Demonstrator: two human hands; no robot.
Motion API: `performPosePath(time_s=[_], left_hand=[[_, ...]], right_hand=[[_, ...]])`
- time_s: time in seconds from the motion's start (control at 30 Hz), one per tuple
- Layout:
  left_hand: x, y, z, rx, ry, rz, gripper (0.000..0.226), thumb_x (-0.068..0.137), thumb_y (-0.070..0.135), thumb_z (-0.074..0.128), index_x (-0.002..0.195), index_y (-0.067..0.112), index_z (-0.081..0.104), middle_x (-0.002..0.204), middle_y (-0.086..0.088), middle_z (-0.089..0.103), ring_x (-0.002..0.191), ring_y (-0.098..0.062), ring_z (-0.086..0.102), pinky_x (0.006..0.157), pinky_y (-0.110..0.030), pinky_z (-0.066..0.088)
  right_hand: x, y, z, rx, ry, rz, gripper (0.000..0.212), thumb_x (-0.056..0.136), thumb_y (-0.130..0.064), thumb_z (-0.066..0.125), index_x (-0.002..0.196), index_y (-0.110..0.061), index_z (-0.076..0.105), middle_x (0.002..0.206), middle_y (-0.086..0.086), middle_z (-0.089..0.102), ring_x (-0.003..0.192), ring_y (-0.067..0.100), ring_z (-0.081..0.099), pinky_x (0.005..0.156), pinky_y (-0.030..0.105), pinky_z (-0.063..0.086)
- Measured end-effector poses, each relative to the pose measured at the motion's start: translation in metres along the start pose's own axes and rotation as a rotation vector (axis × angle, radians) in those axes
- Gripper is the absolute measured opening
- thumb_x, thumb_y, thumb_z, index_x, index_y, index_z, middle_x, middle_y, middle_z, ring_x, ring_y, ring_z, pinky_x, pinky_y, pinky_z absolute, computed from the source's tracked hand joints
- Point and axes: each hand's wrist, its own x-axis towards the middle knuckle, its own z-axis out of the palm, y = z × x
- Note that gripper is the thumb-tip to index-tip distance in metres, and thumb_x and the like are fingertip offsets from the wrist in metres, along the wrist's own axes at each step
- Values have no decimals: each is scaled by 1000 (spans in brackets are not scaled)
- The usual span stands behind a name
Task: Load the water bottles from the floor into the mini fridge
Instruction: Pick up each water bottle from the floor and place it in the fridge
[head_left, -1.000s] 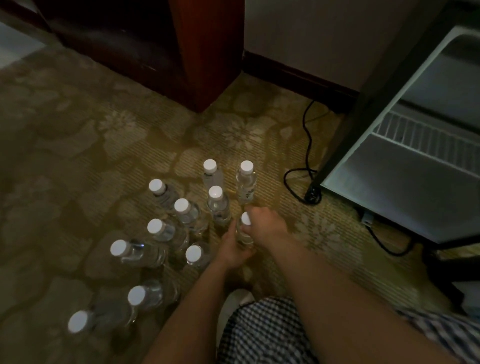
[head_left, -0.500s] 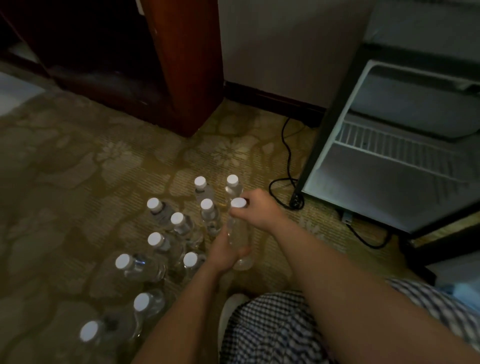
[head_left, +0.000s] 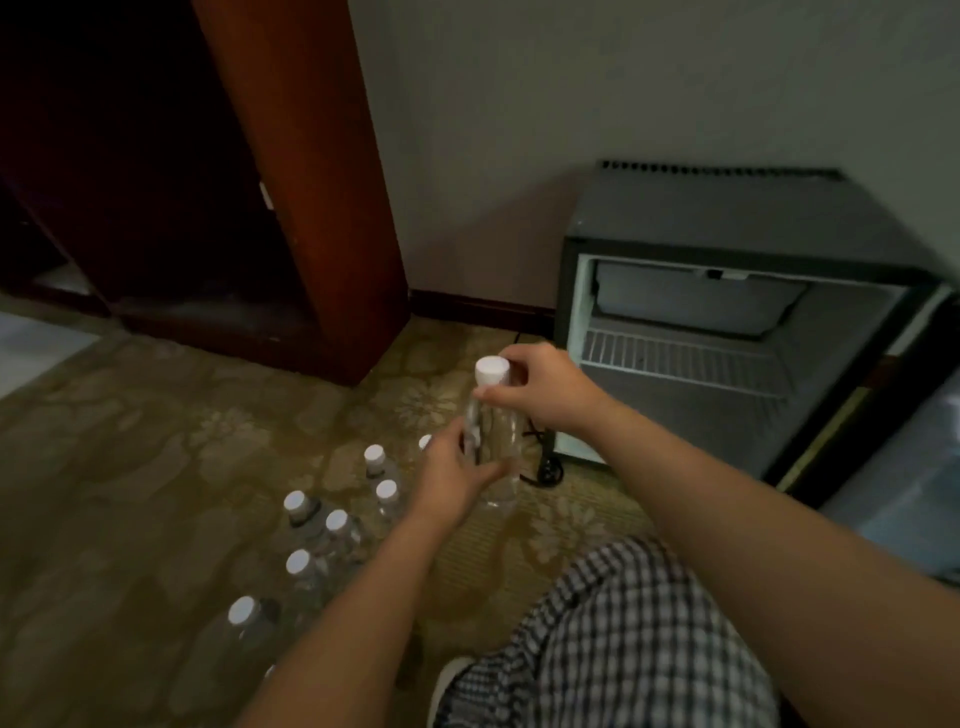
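Near the frame's centre, clear of the carpet: one water bottle (head_left: 493, 441), upright, white cap (head_left: 491, 371) on top, gripped from both sides. Right hand (head_left: 545, 392) curled around the neck just beneath the cap, thumb on the near side, fingers (head_left: 524, 354) wrapped over the far side beside the cap. Left hand (head_left: 452, 480) clasping the lower body, thumb across the front, bottle base showing just below the hand. Lower left: more bottles (head_left: 311, 535) standing on the patterned carpet (head_left: 145, 467), white caps up. Right of centre: mini fridge (head_left: 727, 332), open, wire shelf (head_left: 675, 361) across its inside, well apart from the held bottle. Upper left: dark wooden cabinet (head_left: 301, 182).
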Motion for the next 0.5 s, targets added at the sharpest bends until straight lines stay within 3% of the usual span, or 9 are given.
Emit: performPosePath(time_s=[0.1, 0.3, 0.43, 0.5], left_hand=[[2, 42, 13, 48, 29, 57, 55, 70, 25, 79, 119, 22, 54, 106, 5, 62, 102, -16, 59, 85, -34, 51], [7, 125, 38, 234, -62, 234, 48, 68, 26, 81, 110, 19, 58, 100, 5, 64, 90, -12, 59, 69, -23, 48], [16, 161, 54, 418, -157, 306, 54, 65, 31, 82, 113, 23, 58, 104, 4, 66, 97, -15, 62, 87, -38, 54], [19, 170, 65, 460, -192, 330, 55, 64, 35, 83, 112, 24, 58, 104, 4, 66, 97, -15, 63, 88, -41, 54]], right_hand=[[-11, -5, -42, 2, 44, -55, 31, 79, -35, 72, 93, -9, 63, 73, -4, 52, 66, 10, 48, 64, 27, 37], [-35, -2, -116, 82, 35, -55, 28, 78, -28, 75, 99, -25, 57, 89, -11, 61, 79, 0, 57, 73, 22, 44], [-55, 12, -152, 179, 36, -26, 25, 80, -21, 73, 102, -19, 61, 88, -9, 64, 76, 3, 62, 63, 18, 49], [-62, 21, -163, 207, 67, -25, 27, 81, -21, 72, 105, -16, 62, 88, -7, 65, 77, 6, 63, 61, 18, 53]])
